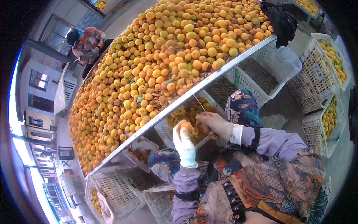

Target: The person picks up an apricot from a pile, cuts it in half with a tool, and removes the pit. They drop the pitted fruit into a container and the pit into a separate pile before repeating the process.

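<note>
My left hand [184, 145], in a white glove, is closed around an apricot [186, 126] whose orange top shows above the fingers. Close beside it on the right, my right hand [218, 126] is gloved too and closed on a thin, pointed metal tool [199, 103]. The tool sticks up and leftward from the fist; its handle is hidden. Below both hands, between my knees, a crate holds yellow apricot pieces [175, 118]. Beyond the hands, a large heap of whole apricots [149, 71] covers a sloping table with a metal edge [194, 89].
White crates [121, 190] stand under the table and at lower left. An empty-looking crate [261, 72] with a plastic liner is to the right. Stacked crates of apricots [313, 76] stand farther right. A black bag [281, 24] hangs at the table corner. Another person [87, 46] works across the table.
</note>
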Motion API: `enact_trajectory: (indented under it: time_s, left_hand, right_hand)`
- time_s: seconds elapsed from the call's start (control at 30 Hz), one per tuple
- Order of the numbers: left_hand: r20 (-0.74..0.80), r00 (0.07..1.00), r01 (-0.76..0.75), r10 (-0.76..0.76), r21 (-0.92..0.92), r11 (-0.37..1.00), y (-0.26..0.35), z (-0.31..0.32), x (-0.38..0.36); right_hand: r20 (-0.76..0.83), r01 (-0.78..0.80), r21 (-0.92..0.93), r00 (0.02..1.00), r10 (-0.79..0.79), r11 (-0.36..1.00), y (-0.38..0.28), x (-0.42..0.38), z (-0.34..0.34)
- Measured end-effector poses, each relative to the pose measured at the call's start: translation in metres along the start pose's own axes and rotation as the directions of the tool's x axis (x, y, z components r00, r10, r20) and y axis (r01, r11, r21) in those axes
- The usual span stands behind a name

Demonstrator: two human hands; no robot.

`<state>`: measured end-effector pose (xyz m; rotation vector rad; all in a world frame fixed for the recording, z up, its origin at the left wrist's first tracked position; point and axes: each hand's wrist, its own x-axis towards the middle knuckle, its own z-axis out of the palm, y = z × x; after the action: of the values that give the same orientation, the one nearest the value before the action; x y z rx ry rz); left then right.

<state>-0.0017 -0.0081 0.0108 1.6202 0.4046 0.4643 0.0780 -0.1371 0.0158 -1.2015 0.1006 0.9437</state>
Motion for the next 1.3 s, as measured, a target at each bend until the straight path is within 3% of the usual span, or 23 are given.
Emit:
enact_trajectory:
  time_s: [0.07,0.13,0.17,0.23,0.37,0.47,0.53,0.67,0.8,0.83,0.97,1.0,1.03,1.07,1.13,1.2,1.27,1.3]
  left_hand:
    - [0.012,0.957,-0.284,0.289,0.224,0.932,0.007,0.009,-0.003]
    - [0.023,0.964,-0.264,0.265,0.188,0.946,0.003,0.008,-0.006]
    - [0.082,0.934,-0.355,0.348,0.326,0.876,-0.004,0.005,-0.006]
    - [0.168,0.857,-0.5,0.487,0.501,0.706,-0.009,0.004,-0.004]
    - [0.176,0.833,-0.524,0.525,0.553,0.647,-0.007,0.008,-0.003]
    - [0.117,0.864,-0.476,0.489,0.505,0.72,0.0,0.015,0.0]
    - [-0.033,0.952,-0.261,0.304,0.427,0.866,0.006,0.024,0.001]
    - [-0.109,0.962,-0.19,0.25,0.388,0.902,0.001,0.031,0.006]
    - [-0.179,0.981,-0.038,0.075,0.2,0.979,-0.014,0.031,0.012]
    - [-0.161,0.986,-0.004,0.044,0.243,0.97,-0.019,0.027,0.013]
    - [-0.13,0.99,0.083,-0.06,0.177,0.981,-0.024,0.024,0.014]
    - [-0.11,0.95,0.272,-0.292,-0.169,0.948,-0.024,0.026,0.016]
    - [-0.015,0.872,0.422,-0.489,-0.485,0.766,-0.023,0.027,0.018]
    - [-0.014,0.872,0.421,-0.489,-0.486,0.765,-0.02,0.026,0.016]
    - [0.209,0.76,0.597,-0.616,-0.598,0.534,0.004,0.026,0.007]
    - [0.221,0.766,0.613,-0.604,-0.533,0.583,-0.038,0.012,0.004]
    - [0.338,0.817,0.573,-0.468,-0.576,0.583,-0.066,0.006,0.003]
    - [0.272,0.846,0.53,-0.458,-0.513,0.675,-0.043,0.01,0.0]
  right_hand:
    - [0.039,0.014,0.003,0.999,-0.014,1.0,-0.006,-0.001,-0.002]
    - [-0.001,0.115,-0.011,0.993,-0.115,0.993,-0.008,0.0,0.012]
    - [0.055,0.138,0.123,0.988,-0.146,0.983,-0.008,-0.005,0.019]
    - [-0.006,0.208,0.109,0.978,-0.209,0.972,0.012,0.011,0.023]
    - [-0.091,0.272,0.124,0.961,-0.262,0.954,0.019,0.016,0.029]
    - [-0.131,0.329,0.216,0.943,-0.307,0.919,0.036,0.035,0.033]
    - [-0.143,0.333,0.218,0.941,-0.308,0.917,0.032,0.036,0.035]
    - [-0.216,0.362,0.171,0.921,-0.324,0.916,0.028,0.04,0.039]
    - [-0.279,0.372,-0.135,0.875,-0.395,0.919,0.034,0.052,0.034]
    - [-0.282,0.363,-0.233,0.863,-0.42,0.902,0.029,0.046,0.035]
    - [-0.257,0.389,-0.307,0.845,-0.469,0.869,0.02,0.031,0.036]
    - [-0.206,0.407,-0.44,0.822,-0.531,0.8,0.02,0.03,0.034]
    - [-0.145,0.422,-0.562,0.796,-0.587,0.711,0.02,0.029,0.032]
    - [-0.145,0.422,-0.564,0.796,-0.588,0.71,0.024,0.032,0.029]
    - [0.005,0.568,-0.452,0.773,-0.634,0.688,0.026,0.033,0.027]
    - [0.052,0.554,-0.519,0.781,-0.623,0.651,0.024,0.022,0.022]
    - [0.28,0.685,-0.648,0.621,-0.732,0.334,0.016,0.015,0.019]
    - [0.276,0.622,-0.704,0.684,-0.675,0.343,0.016,0.013,0.016]
